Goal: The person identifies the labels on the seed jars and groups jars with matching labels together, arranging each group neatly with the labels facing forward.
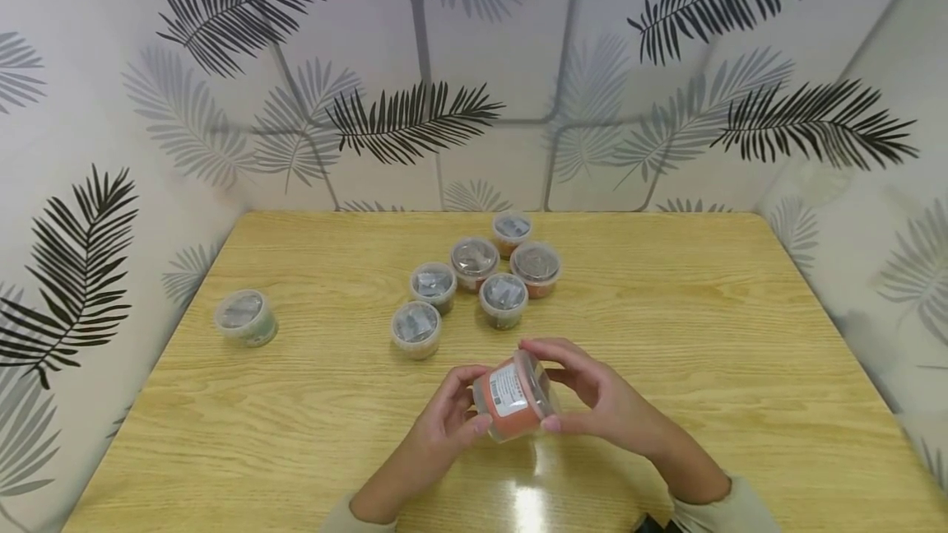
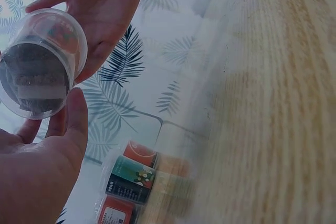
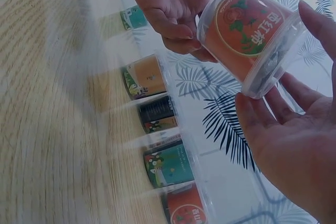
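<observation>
Both hands are grasping the orange-labelled cup (image 1: 509,393) — the left hand (image 1: 443,426) is curling round its base, the right hand (image 1: 607,395) is pinching the rim of its lid (image 1: 527,381) — and holding it tilted above the near part of the wood-grained table (image 1: 689,311). Dark contents (image 2: 34,72) are showing through the clear round lid. Six lidded plastic cups (image 1: 475,260) are clustering beyond; a green-labelled cup (image 1: 252,321) is standing well apart, near the table's left edge. Open tabletop is stretching rightward from the hands.
</observation>
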`<state>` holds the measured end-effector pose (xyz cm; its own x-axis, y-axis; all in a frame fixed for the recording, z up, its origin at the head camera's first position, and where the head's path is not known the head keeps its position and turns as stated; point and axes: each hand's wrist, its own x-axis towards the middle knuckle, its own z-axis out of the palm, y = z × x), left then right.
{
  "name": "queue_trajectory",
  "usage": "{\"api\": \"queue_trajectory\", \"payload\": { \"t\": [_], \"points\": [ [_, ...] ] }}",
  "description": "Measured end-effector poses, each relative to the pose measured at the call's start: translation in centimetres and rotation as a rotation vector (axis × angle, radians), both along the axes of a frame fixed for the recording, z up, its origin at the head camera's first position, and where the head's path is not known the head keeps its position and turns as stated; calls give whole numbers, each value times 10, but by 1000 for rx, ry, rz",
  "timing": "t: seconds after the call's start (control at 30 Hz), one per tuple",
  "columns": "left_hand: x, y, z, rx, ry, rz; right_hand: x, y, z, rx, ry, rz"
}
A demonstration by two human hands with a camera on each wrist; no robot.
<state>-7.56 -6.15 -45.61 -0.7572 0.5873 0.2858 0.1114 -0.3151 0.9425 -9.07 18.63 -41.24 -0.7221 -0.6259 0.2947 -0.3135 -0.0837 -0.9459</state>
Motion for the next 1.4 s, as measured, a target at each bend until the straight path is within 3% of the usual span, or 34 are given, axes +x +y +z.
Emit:
{"api": "queue_trajectory", "payload": {
  "t": [0.33, 0.5, 0.9, 1.1, 1.4],
  "points": [
    [0, 0, 0, 2, 60, 114, 0, -7, -2, 89, -29, -115],
    [-1, 1, -1, 32, 103, 116, 1, -10, 0, 93, -41, -138],
    [1, -1, 2, -1, -2, 142, 2, -12, -5, 62, -61, -80],
    [-1, -5, 1, -1, 25, 137, 1, -10, -7, 44, -46, -28],
    [-1, -4, -1, -27, 29, 136, 2, -15, -7, 25, -28, -88]
  ]
}}
